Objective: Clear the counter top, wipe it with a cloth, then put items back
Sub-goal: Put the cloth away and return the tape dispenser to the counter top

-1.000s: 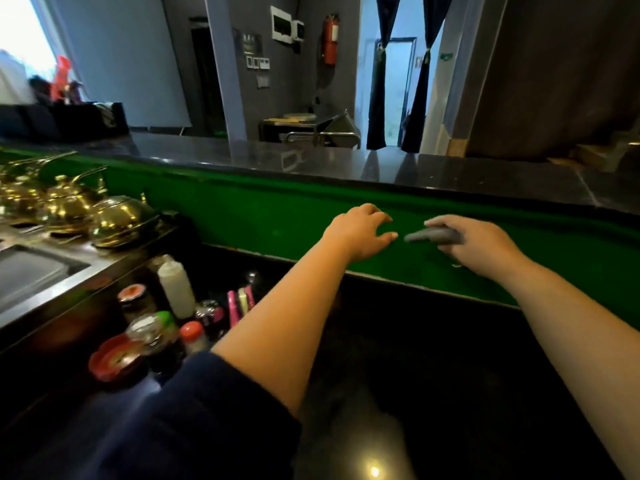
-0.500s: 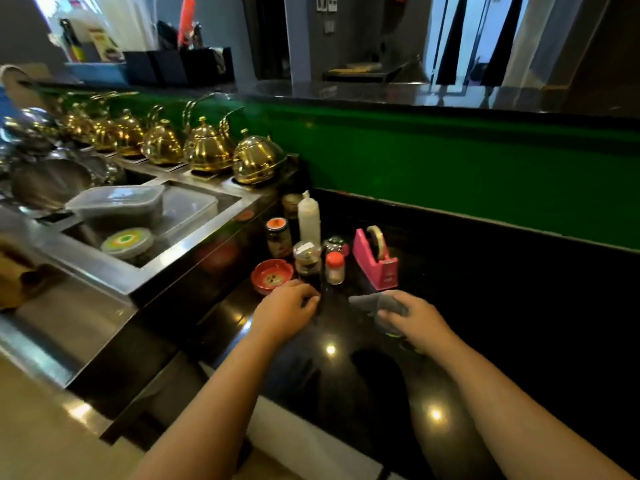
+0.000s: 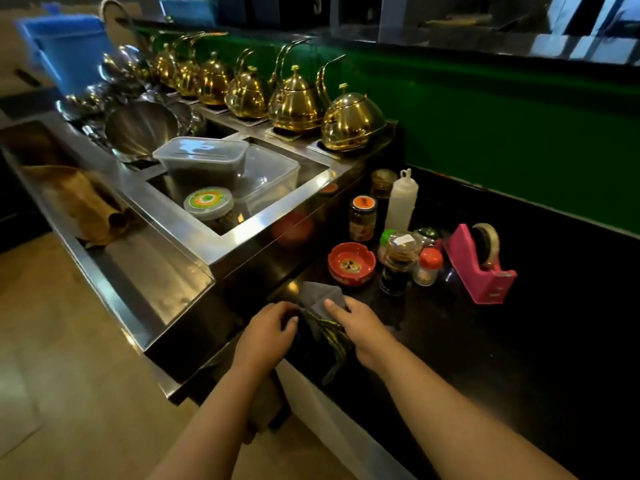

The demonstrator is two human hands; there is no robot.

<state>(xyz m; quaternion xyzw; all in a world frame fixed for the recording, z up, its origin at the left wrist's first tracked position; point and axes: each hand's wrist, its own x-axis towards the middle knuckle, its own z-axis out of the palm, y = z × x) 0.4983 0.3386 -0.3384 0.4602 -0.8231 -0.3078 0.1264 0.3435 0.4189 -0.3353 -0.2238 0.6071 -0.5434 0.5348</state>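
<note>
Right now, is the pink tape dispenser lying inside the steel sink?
No, the pink tape dispenser stands on the black counter, right of the jars, outside the steel sink.

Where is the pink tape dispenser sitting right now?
In the head view the pink tape dispenser stands on the black counter, right of the cluster of bottles and jars, next to the small red-capped bottle, below the green wall panel.

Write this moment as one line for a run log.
step: wiping | both hands: left hand, right hand on cloth | counter: ashtray, jars, tape dispenser not cleared
</note>
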